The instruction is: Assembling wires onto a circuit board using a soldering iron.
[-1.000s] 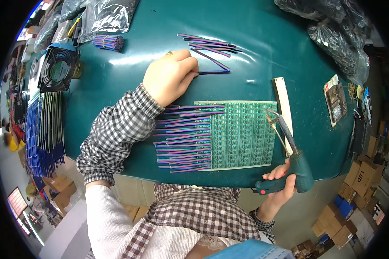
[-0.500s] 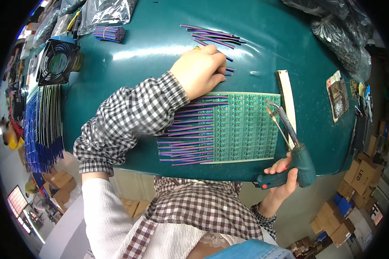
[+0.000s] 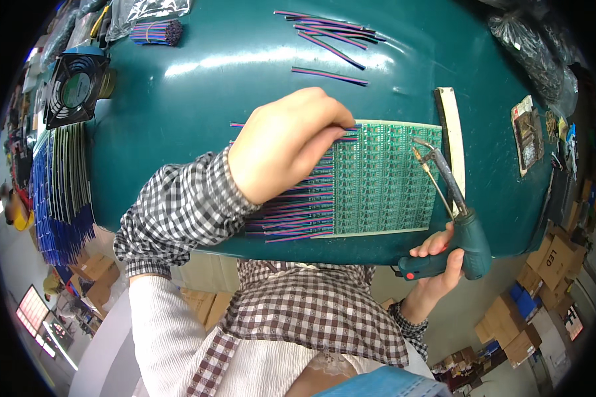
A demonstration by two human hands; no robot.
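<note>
Circuit board (image 3: 384,178), green and rectangular, is laid flat on the teal table (image 3: 232,86) near its front edge. A row of purple-and-blue wires (image 3: 291,225) is fanned out from the board's left edge, touching it. The left hand (image 3: 285,152) is placed over the upper part of that row, fingers curled and pressed together, with one wire (image 3: 348,129) pinched at the fingertips at the board's top left corner. The right hand (image 3: 437,261) is closed around the green handle of a soldering gun (image 3: 453,205), held at the table's front edge, right of the board. The gun's metal tip (image 3: 420,144) is pointed up and left over the board's top right corner; whether it is touching the board cannot be told. A pale strip (image 3: 453,132) is set just beside the board's right edge. Loose wires (image 3: 331,33) are scattered farther back on the table, well apart from the board. A small bundle of wires (image 3: 155,32) is seen at the back left, and a black fan (image 3: 76,79) at the left edge. Plastic bags (image 3: 536,53) are piled at the back right.
</note>
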